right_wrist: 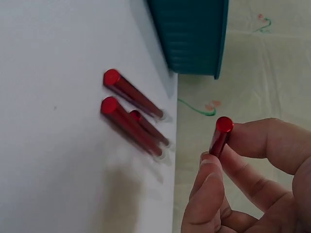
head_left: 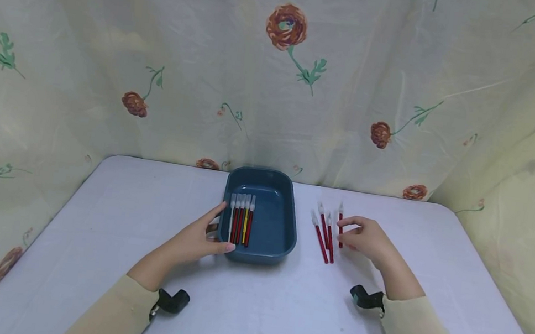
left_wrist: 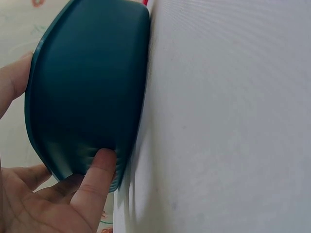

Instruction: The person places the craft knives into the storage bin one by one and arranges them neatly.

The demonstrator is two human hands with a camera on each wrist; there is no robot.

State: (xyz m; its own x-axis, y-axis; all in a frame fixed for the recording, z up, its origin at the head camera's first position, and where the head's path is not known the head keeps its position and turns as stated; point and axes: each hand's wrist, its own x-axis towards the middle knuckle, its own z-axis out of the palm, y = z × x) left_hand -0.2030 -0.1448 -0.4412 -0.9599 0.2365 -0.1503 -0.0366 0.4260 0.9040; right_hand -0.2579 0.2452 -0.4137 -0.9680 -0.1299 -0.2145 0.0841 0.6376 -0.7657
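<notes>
My right hand point(head_left: 367, 239) pinches a slim red pen-like tool point(right_wrist: 221, 138) between thumb and fingers, its whitish clear tip pointing away from me. Just left of that hand lie three more red pen-like tools point(head_left: 330, 243) in a loose, slightly fanned group on the table. A dark teal tray point(head_left: 272, 220) stands beyond my left hand point(head_left: 195, 240), which grips its left side. In the left wrist view, fingers touch the tray's outer wall point(left_wrist: 87, 87). Along the tray's left side, several similar tools point(head_left: 240, 225) lie in a row: silver, red and yellow, capped tips away from me.
The table point(head_left: 260, 311) has a white cover, and its far edge runs just behind the tray. A flower-printed curtain point(head_left: 200, 64) hangs behind and on both sides. Black wrist cameras point(head_left: 173, 301) stick out by both sleeves.
</notes>
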